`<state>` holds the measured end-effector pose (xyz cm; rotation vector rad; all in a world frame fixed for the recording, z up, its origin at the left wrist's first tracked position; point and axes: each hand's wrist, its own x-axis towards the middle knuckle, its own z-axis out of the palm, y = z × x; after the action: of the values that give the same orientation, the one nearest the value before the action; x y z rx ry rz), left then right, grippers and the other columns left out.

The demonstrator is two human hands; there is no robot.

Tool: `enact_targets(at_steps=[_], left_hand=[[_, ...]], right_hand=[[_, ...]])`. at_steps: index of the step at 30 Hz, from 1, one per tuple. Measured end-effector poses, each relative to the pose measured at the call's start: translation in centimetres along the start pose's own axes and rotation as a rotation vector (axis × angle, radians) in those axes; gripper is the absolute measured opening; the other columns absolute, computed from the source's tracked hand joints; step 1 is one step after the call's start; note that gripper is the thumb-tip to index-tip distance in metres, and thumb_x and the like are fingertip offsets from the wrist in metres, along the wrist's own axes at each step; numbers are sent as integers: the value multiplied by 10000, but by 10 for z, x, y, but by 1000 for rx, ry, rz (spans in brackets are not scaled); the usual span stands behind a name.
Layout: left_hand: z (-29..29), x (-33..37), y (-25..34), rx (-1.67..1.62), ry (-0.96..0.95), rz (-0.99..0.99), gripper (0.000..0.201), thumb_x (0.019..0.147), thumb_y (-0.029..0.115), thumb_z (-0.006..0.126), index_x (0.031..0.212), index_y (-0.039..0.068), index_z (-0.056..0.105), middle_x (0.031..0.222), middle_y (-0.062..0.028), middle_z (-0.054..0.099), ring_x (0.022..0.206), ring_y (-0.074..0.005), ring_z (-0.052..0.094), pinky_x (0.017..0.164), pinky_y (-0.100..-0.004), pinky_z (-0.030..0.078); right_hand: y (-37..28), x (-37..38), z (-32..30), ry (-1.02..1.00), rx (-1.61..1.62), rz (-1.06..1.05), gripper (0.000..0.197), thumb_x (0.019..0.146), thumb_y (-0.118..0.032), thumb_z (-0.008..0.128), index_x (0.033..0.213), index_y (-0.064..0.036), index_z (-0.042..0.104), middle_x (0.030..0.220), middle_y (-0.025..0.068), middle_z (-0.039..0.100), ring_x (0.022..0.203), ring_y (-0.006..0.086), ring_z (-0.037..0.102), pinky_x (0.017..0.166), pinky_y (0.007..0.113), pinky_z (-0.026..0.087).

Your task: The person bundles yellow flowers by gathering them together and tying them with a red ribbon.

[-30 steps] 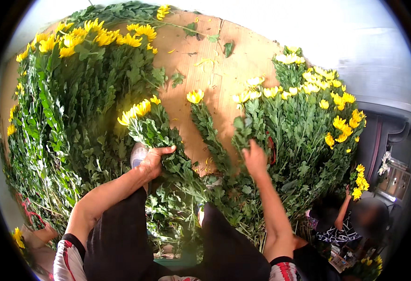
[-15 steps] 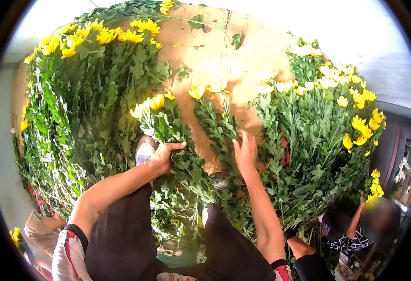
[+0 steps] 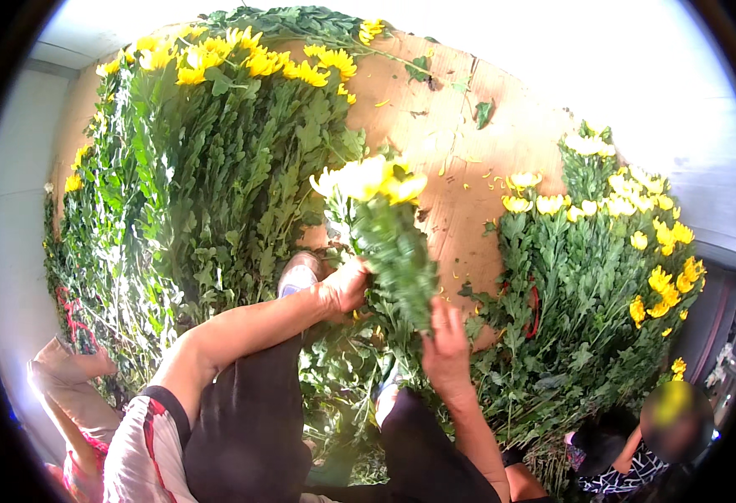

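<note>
A bunch of yellow chrysanthemums (image 3: pixel 393 243) stands in front of me, heads up, its leaves partly smeared by motion. My left hand (image 3: pixel 348 285) is closed around its left side; the leaves hide some fingertips. At the lower right of the same bunch, my right hand (image 3: pixel 447 344) has its fingers against the leafy stems and appears to pinch them. The lower stems run down between my knees, over other loose greenery (image 3: pixel 338 377).
Yellow chrysanthemums lie in a large pile (image 3: pixel 217 168) on the left and another pile (image 3: pixel 569 277) on the right, where a red tie (image 3: pixel 534 312) shows. Cardboard (image 3: pixel 452 184) with fallen petals lies between them. My shoe (image 3: pixel 301 272) rests beside the left pile. Other people sit at both lower sides.
The stems by my right hand have come together with the bunch in my left hand. The flower heads now form one cluster. The whole view has shifted, with the piles appearing farther right.
</note>
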<state>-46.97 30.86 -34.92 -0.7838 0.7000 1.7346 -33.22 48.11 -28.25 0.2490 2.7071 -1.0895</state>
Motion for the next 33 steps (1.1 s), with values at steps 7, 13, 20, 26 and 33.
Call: enact_targets(at_steps=[7, 13, 20, 26, 33], left_hand=[[-49, 13, -11, 64, -169, 48, 320, 732, 94, 751, 1029, 13, 663, 1025, -76, 678, 997, -203, 602, 959, -372, 441], [-12, -2, -5, -65, -244, -59, 465, 840, 272, 748, 1211, 36, 595, 1127, -89, 668, 1046, -242, 630, 954, -414, 497], [-18, 7, -18, -8, -211, 20, 385, 823, 272, 731, 1108, 27, 647, 1103, -77, 666, 1004, -226, 615, 962, -379, 469], [-19, 4, -20, 77, -213, -59, 322, 838, 161, 640, 1122, 8, 638, 1067, -112, 693, 941, -241, 662, 886, -384, 522], [-15, -5, -23, 118, -7, -176, 393, 765, 249, 815, 1074, 53, 672, 998, -69, 696, 892, -220, 658, 829, -400, 549]], right_hand=[[-9, -16, 19, 2, 8, 10, 691, 712, 105, 584, 1376, -28, 447, 1205, 188, 492, 1084, 390, 536, 908, 427, 473], [-9, -26, 16, 26, -29, -44, 617, 774, 25, 661, 1359, -35, 474, 1163, 156, 502, 1051, 342, 538, 875, 388, 469], [0, -6, 25, 221, 250, 79, 366, 902, -31, 587, 1267, -37, 603, 907, 108, 518, 806, 247, 552, 721, 341, 459], [-13, 5, 19, 206, 270, 140, 329, 908, -60, 576, 1231, -39, 635, 862, 112, 508, 732, 250, 539, 667, 341, 452], [-17, 6, 30, 120, -79, 35, 265, 873, -133, 630, 1131, -115, 681, 839, 90, 549, 752, 264, 599, 634, 371, 494]])
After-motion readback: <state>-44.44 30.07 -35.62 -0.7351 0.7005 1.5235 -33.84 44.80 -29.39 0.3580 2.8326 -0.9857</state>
